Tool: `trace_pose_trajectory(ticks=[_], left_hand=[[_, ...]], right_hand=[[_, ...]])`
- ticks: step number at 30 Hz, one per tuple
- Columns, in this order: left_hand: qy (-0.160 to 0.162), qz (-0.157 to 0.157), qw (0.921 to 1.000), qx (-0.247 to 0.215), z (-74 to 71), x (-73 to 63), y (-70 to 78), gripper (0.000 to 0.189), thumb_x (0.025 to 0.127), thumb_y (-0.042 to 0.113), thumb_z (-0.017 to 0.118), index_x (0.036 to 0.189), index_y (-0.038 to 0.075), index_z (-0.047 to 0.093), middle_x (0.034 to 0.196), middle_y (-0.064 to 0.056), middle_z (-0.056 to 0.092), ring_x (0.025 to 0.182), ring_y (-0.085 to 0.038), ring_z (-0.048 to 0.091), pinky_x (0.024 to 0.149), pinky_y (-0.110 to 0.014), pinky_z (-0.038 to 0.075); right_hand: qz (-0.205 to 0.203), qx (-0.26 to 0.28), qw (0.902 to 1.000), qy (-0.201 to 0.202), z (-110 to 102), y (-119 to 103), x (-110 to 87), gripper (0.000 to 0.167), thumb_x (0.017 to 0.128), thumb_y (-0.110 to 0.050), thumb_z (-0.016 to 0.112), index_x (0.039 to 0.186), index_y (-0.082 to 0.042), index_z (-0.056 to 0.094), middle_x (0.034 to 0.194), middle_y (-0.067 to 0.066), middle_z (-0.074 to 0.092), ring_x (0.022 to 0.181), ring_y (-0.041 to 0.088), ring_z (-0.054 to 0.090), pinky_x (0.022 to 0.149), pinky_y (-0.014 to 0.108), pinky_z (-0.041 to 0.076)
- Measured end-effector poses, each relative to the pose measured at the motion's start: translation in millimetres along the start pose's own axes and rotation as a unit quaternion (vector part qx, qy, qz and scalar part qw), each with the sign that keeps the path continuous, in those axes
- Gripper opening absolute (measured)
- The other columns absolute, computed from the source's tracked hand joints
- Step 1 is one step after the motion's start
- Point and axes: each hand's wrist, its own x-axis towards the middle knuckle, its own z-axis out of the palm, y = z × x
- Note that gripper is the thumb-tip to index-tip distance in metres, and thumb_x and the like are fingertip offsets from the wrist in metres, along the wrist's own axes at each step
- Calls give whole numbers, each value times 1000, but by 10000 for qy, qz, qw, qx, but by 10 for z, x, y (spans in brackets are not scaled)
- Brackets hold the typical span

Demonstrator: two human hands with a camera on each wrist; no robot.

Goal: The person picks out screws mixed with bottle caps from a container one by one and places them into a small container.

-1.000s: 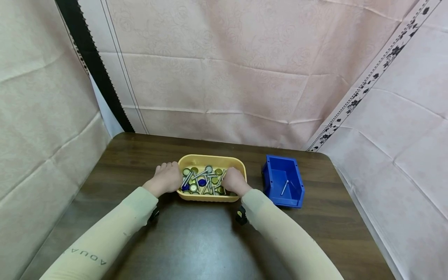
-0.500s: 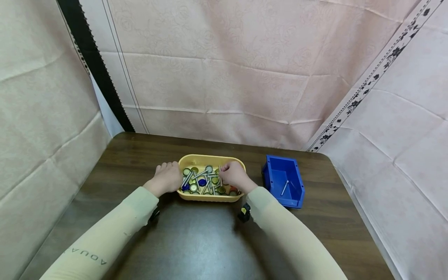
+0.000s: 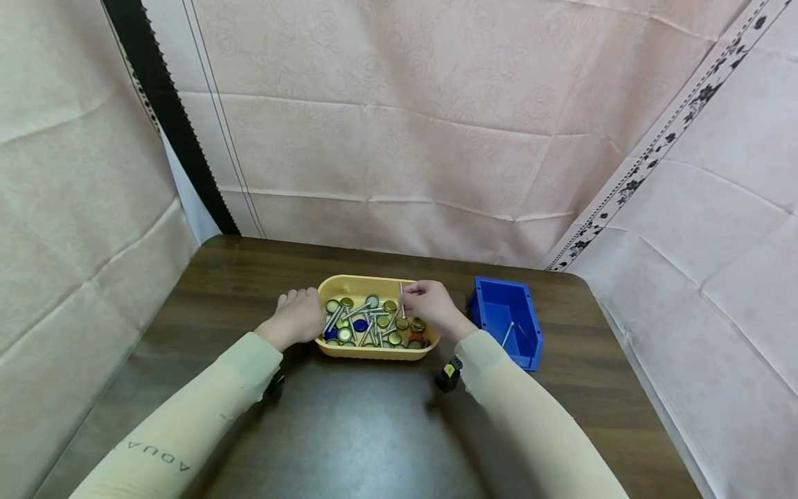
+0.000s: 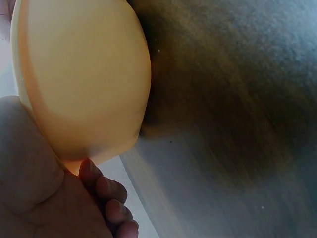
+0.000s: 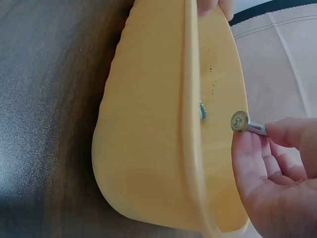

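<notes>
A yellow tray [image 3: 374, 353] holds a mix of metal screws [image 3: 334, 318] and bottle caps [image 3: 345, 335], mostly gold-toned, with a few blue and one red. My left hand [image 3: 299, 317] grips the tray's left end, its fingers curled at the end wall in the left wrist view. Over the tray's right end, my right hand [image 3: 435, 305] pinches one screw [image 5: 240, 121] between thumb and fingers. That screw stands roughly upright in the head view, and its round, flat head faces the right wrist camera.
To the right of the tray stands a blue bin [image 3: 495, 298] with a single screw [image 3: 508, 334] lying in it. Both containers are on a dark wooden table [image 3: 349, 430]. Pale cloth [image 3: 399, 152] hangs behind the table and at its sides.
The right hand has risen from among the tray's contents and shifted right and back, lifting a screw. Caps it covered, including the red one, now show. The left hand stays put.
</notes>
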Motion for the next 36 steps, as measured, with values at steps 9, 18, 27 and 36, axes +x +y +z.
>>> trace_pose_trajectory(ticks=[9, 18, 27, 36], left_hand=[[-48, -19, 10000, -22, 0, 6, -1, 32, 100, 24, 37, 112, -5, 47, 99, -16, 49, 93, -33, 41, 88, -50, 28], [-59, -39, 10000, -16, -3, 4, 1, 31, 100, 23, 36, 110, -4, 46, 98, -16, 48, 93, -34, 40, 87, -50, 28], [-40, -5, 10000, -7, 7, 4, -3, 30, 100, 23, 36, 109, -4, 46, 98, -16, 48, 92, -34, 40, 86, -49, 28], [-7, -3, 10000, -15, -2, -9, -2, 27, 99, 22, 36, 105, -3, 46, 93, -15, 47, 90, -33, 40, 85, -49, 28]], right_hand=[[-5, -47, 9999, 112, -116, -48, -26, 31, 94, -17, 64, 116, 5, 62, 108, 18, 65, 93, 31, 67, 85, 45, 51], [162, -136, 9989, 424, -288, -30, -42, 27, 92, -20, 67, 112, -2, 65, 103, 13, 66, 93, 28, 67, 86, 44, 51], [141, 164, 9991, 354, -492, -37, -107, 31, 94, -15, 63, 118, 5, 61, 113, 23, 62, 104, 38, 63, 86, 42, 51], [211, 221, 9978, 582, -733, 29, -160, 29, 94, -14, 64, 116, 3, 61, 111, 17, 63, 102, 31, 64, 84, 38, 52]])
